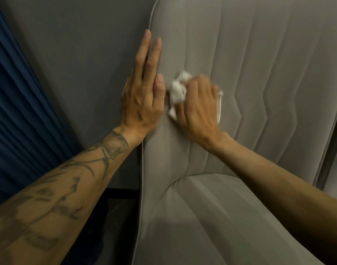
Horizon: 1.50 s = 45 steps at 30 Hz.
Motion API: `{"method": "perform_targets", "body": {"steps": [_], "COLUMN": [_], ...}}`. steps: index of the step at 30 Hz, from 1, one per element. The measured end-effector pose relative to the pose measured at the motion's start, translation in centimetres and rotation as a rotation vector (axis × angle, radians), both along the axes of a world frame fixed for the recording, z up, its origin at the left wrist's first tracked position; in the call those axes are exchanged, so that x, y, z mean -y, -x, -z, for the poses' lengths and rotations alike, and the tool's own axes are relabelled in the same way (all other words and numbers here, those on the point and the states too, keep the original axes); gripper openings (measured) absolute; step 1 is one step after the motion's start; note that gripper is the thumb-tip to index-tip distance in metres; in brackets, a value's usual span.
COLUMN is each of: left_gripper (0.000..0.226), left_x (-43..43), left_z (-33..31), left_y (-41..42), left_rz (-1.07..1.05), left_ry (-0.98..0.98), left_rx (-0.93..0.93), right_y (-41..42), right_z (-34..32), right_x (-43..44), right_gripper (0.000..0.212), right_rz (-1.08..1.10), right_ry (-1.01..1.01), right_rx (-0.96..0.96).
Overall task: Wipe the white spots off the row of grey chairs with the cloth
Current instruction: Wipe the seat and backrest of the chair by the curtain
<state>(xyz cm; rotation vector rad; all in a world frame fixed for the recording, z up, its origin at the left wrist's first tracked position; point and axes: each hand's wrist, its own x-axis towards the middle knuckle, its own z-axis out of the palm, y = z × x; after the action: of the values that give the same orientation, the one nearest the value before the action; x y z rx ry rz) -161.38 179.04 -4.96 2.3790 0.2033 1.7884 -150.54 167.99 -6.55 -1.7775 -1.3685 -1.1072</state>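
A grey padded chair point(259, 77) with stitched ridges fills the right of the view, its seat below. My right hand point(199, 109) grips a crumpled white cloth point(177, 90) and presses it against the left part of the chair's backrest; the hand is blurred. My left hand point(144, 90) lies flat with straight fingers on the backrest's left edge, right beside the cloth. No white spots show on the fabric around the hands.
A grey wall point(77, 64) stands behind the chair to the left, with a dark blue pleated curtain point(12, 111) at the far left. A dark floor strip point(121, 207) shows beside the seat. Another chair's edge point(336, 169) appears at the right border.
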Motion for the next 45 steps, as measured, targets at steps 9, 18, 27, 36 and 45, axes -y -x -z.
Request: {"method": "perform_targets", "body": {"steps": [9, 18, 27, 36, 45], "left_gripper": [0.055, 0.057, 0.061, 0.058, 0.047], "left_x": [-0.1, 1.3, 6.6, 12.7, 13.1], "left_z": [0.1, 1.4, 11.9, 17.8, 21.2], "left_y": [-0.1, 1.9, 12.1, 18.9, 21.2], "left_rz": [-0.007, -0.038, -0.025, -0.027, 0.125], "left_ry": [-0.010, 0.031, 0.347, 0.528, 0.757], "left_rx": [0.022, -0.096, -0.552, -0.866, -0.739], "right_y": [7.2, 5.8, 11.9, 14.1, 16.4], "right_z": [11.2, 8.1, 16.7, 15.8, 16.1], "right_x": [3.4, 1.3, 8.8, 10.4, 11.6], "right_gripper": [0.035, 0.010, 0.022, 0.037, 0.024], "right_rz": [-0.203, -0.078, -0.252, -0.196, -0.397], "right_ry": [0.203, -0.034, 0.601, 0.874, 0.878], "right_rx": [-0.287, -0.410, -0.235, -0.277, -0.430]}}
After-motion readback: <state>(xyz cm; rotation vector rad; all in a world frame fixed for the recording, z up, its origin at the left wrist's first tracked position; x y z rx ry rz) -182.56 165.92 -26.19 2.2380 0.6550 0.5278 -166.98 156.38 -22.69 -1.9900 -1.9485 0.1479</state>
